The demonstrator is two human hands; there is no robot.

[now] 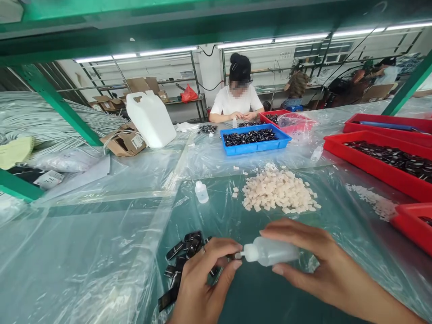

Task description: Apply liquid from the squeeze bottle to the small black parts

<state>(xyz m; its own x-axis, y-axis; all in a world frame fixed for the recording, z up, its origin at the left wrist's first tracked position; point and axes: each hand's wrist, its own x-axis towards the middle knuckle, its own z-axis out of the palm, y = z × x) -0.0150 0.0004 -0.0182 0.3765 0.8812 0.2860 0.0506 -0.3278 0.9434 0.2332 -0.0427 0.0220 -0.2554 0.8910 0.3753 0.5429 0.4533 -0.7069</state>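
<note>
Bottle (275,251) was sideways over the near part of the desk (101,243), the right hand's (310,263) grip clamped around it and its nozzle at the left hand's (207,274) fingertips, pinched together on a small piece (232,256). Too hard a squeeze could perhaps have let out too much, and a slip of the nozzle could have wet the fingers. Those fingers hid most of the piece; the bottle's contents were hard to make out. Beside the left hand, partly covered, lay black parts (175,249). Beyond stood a second bottle (201,192) and a heap of pale chips (280,191), then, toward the far edge, a blue tray (256,148). The desk's near edge was cut off.
</note>
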